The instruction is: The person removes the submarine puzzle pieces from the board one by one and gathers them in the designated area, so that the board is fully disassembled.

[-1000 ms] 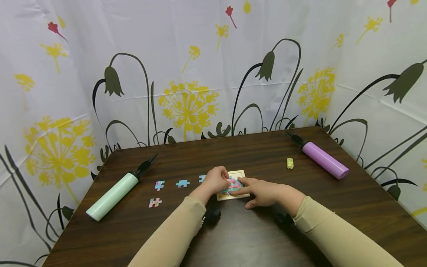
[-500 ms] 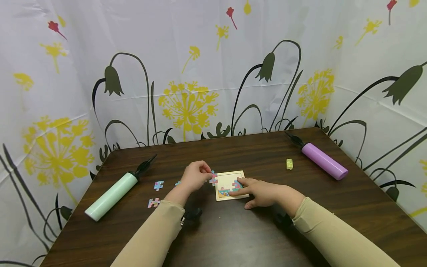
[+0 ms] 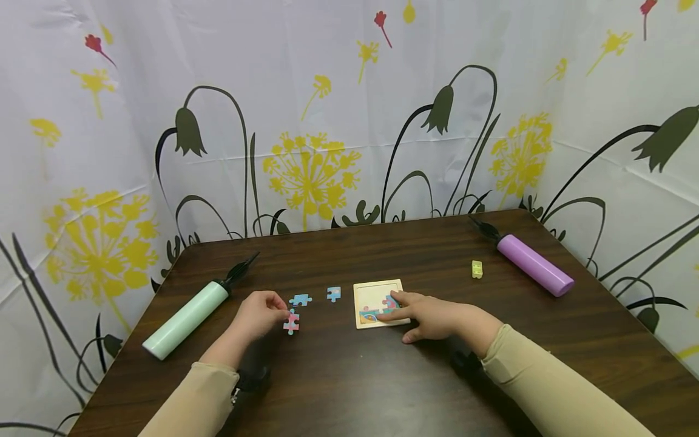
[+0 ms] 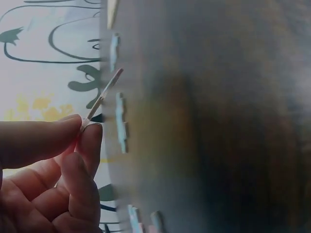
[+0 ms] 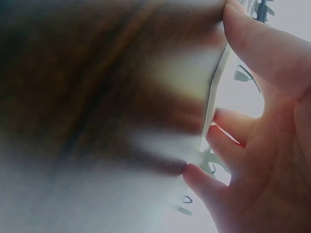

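Observation:
My left hand (image 3: 256,315) pinches a pink-and-blue jigsaw piece (image 3: 292,322) between thumb and fingers, over the table left of a small wooden puzzle tray (image 3: 375,294). The left wrist view shows that piece edge-on, tilted above the tabletop. Two blue jigsaw pieces lie beyond it: one (image 3: 300,300) close to the hand, the other (image 3: 334,294) nearer the tray. My right hand (image 3: 437,314) rests with spread fingers on the tray's right side. Fitted pieces (image 3: 370,315) line the tray's lower edge and right side, partly covered by those fingers.
A mint-green hand pump (image 3: 185,320) lies at the left, and a purple hand pump (image 3: 535,264) at the far right. Between the tray and the purple pump sits a small yellow block (image 3: 477,269). A flower-printed curtain (image 3: 327,121) hangs behind the table.
My left hand has lifted the pink-and-blue jigsaw piece out of the tray and carried it left, uncovering the tray's bare base. The right hand has stayed on the tray.

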{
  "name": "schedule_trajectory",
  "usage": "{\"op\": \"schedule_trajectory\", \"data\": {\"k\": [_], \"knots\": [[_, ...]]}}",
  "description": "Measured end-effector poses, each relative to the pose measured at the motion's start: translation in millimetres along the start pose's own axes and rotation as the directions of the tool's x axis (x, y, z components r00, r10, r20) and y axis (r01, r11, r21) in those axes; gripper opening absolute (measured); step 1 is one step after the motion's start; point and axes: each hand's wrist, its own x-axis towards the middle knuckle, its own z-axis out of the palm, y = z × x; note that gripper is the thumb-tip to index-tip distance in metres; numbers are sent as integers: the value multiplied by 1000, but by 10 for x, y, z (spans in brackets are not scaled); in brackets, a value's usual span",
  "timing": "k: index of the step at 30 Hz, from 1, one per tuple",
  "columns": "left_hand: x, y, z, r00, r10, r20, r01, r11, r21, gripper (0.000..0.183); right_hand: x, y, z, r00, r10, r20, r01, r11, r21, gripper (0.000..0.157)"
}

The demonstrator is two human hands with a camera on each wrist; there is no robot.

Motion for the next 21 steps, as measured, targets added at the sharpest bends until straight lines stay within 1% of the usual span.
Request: {"op": "schedule_trajectory", "data": {"k": [5,9,13,15,17,19,21], "knots": [[-3,-52,60,1000,-13,19,13,1000,19,11,2,5,-4,1000,-1,1,1,1000,3,62],[15,-66,93,999,-29,30,26,997,74,13,2,14,4,1000,2,4,-2,1000,8,62],[41,-35,106,1000,-26,13,24,991,128,13,2,17,6,1000,-5,3,5,1000,4,62],[60,34,102,1000,-15,4,15,990,143,12,4,19,8,1000,-11,2,11,1000,0,62],[90,155,98,1000,5,1,-5,989,146,11,3,18,5,1000,-17,0,17,1000,-4,62],[131,312,107,999,40,21,-43,988,148,10,-1,19,4,1000,-18,1,18,1000,-3,62],[189,491,141,995,81,55,-88,986,144,10,-7,20,-3,1000,-17,2,17,1000,0,62]]}}
